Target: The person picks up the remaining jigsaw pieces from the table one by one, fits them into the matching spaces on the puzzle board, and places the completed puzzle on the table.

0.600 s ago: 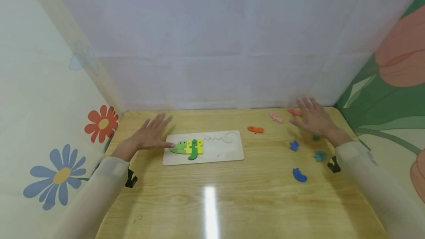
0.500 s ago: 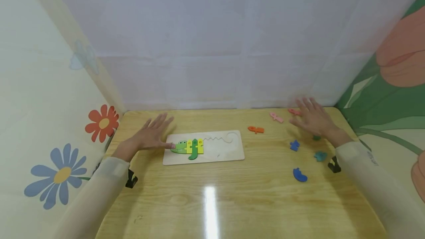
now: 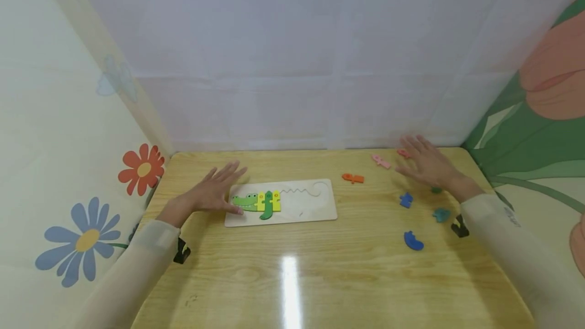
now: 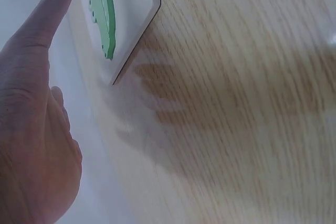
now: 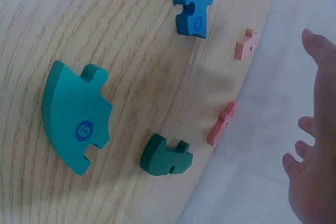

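Note:
A pale puzzle board (image 3: 306, 209) lies on the table with a green crocodile head piece (image 3: 247, 202), yellow pieces (image 3: 276, 201) and a dark green leg piece (image 3: 267, 208) set at its left. My left hand (image 3: 207, 194) is spread over the board's left end, its thumb overlapping the crocodile head's lower edge in the head view. Far right, my right hand (image 3: 429, 166) hovers with straight fingers and holds nothing. Around it lie a teal piece (image 5: 76, 116), a dark green piece (image 5: 165, 157), a blue piece (image 5: 191, 6) and a coral piece (image 5: 223, 123).
Between board and right hand lie an orange piece (image 3: 353, 178) and a light pink piece (image 3: 381, 161). A curved blue piece (image 3: 413, 241) is nearer the front. A white curtain (image 3: 283, 65) rises behind the wooden table (image 3: 228, 278), with flowered walls at both sides.
My left hand has shifted slightly right and its thumb has dropped from the crocodile's snout to below it. My right hand has moved a little left. The puzzle pieces keep their places.

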The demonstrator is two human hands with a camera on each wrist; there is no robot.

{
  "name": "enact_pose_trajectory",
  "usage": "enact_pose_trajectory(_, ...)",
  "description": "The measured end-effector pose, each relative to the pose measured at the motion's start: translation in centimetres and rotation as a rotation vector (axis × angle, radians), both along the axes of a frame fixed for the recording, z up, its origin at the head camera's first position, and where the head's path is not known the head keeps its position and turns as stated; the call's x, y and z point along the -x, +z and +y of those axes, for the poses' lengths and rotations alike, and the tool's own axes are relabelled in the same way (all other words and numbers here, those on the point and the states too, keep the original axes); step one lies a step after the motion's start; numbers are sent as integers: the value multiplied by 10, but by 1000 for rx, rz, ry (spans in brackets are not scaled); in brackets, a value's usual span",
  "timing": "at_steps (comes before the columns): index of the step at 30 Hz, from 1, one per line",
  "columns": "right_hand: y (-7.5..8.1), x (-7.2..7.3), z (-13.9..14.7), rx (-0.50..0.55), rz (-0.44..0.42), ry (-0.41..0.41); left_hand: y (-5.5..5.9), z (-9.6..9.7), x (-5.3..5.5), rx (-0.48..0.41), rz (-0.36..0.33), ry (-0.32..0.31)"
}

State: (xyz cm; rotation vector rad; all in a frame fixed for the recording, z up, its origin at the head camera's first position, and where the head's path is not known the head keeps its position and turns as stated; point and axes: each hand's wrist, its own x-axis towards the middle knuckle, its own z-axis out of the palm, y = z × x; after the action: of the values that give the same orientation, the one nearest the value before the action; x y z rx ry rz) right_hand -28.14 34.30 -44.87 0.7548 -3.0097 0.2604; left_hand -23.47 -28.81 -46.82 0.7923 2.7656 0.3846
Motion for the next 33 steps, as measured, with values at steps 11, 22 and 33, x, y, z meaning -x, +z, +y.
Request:
enact_pose_trajectory(11,4,-2,-11,2,-17,63,-5,8,-3,-21,-6,-66)
enact_pose_trajectory(22,-4,-1,-25,17,-17,103,-15,13,-6,-15,-15,-104)
enact_pose_trajectory(33,-8,0,-41,41,-48,105,-20,8,-8,-58,-68,-85)
